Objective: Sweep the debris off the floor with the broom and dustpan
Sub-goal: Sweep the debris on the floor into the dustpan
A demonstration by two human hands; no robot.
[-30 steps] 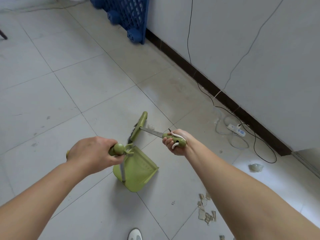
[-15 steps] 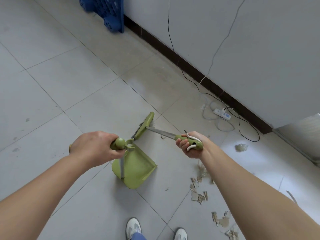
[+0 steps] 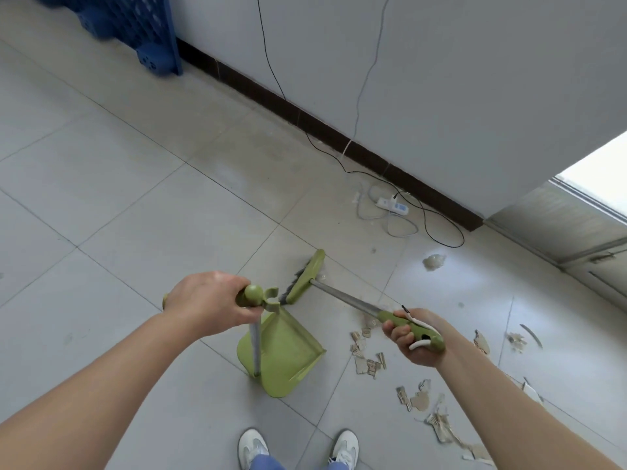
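Dustpan (image 3: pixel 288 354) has been brought nearer debris (image 3: pixel 368 361).
It is gripped by left hand (image 3: pixel 203 300), broom (image 3: pixel 307 276) by right hand (image 3: pixel 412 337).

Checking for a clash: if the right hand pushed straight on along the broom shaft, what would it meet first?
Likely the broom head; the dustpan handle in the left hand sits beside that line, not in it, though depth is unclear.
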